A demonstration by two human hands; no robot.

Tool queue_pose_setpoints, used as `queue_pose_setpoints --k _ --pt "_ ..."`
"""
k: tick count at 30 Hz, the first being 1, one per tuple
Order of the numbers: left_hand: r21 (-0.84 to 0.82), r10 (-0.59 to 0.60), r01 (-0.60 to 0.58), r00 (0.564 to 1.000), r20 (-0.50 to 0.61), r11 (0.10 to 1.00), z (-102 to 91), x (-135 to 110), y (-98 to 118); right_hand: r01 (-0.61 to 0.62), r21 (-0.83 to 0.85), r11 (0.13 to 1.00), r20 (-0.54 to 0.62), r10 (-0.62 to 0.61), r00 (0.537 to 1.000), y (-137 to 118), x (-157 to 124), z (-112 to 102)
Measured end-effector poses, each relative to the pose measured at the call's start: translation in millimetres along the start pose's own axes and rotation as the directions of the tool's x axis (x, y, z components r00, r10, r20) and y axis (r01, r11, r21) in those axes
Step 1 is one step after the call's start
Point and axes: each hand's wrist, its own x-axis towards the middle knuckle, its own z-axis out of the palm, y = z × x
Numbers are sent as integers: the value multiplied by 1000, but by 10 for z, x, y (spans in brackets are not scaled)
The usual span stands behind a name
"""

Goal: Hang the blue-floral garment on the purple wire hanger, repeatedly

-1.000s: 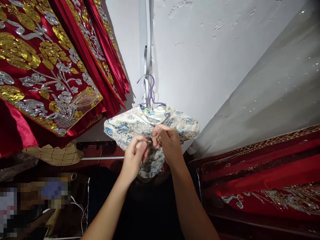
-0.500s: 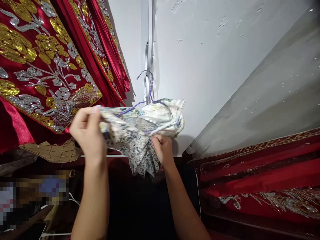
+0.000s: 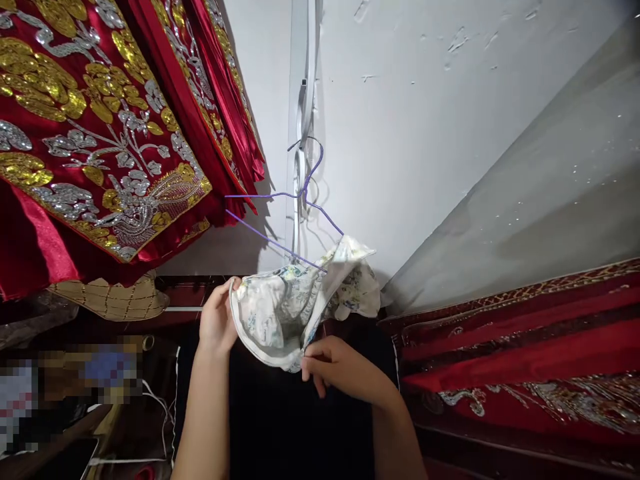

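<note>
A small white garment with a blue flower print [image 3: 280, 310] hangs half off a purple wire hanger [image 3: 280, 200], whose left arm is bare. The hanger's hook sits on a metal bracket on the white wall [image 3: 300, 133]. My left hand [image 3: 216, 323] grips the garment's left edge, fingers closed on the cloth. My right hand [image 3: 336, 367] pinches its lower hem from below. The garment's right part still drapes over the hanger's right arm.
Red satin garments with gold and silver sequin embroidery [image 3: 90, 133] hang at the upper left. More red embroidered fabric [image 3: 525, 347] lies at the right. A grey sloping panel [image 3: 540, 187] fills the upper right. A dark surface lies below my arms.
The garment has been pulled down off the hanger's left arm, which is now bare. My left hand dropped from upper left to the garment's edge; my right hand moved lower.
</note>
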Motion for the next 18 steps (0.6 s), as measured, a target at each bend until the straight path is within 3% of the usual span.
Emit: queue_pose_setpoints --k 2,4,6,8,10,12,15,18 --pt "-111 -18 37 986 164 993 183 -101 28 63 -8 998 -164 -63 984 0 -23 -37" --pt "-130 -9 45 964 265 991 381 -229 -34 171 22 985 -388 -149 909 -9 27 -35" --pt "-23 -48 60 933 357 998 583 -382 -160 254 117 960 -545 -152 825 -4 111 -10" --pt "168 -122 47 875 468 985 759 -532 -276 308 300 903 -617 -63 785 16 184 24" --pt "310 -140 -39 834 533 950 876 -629 -317 352 498 792 -614 36 788 36 222 56" --pt "352 -29 -185 852 523 917 913 -632 -271 370 609 702 -578 73 813 31 223 86" --pt "383 132 -371 841 524 846 825 -459 -130 338 652 679 -488 35 872 -47 183 121" --pt "458 -46 -331 768 638 825 612 -227 -38 248 622 743 -284 -81 955 -171 134 134"
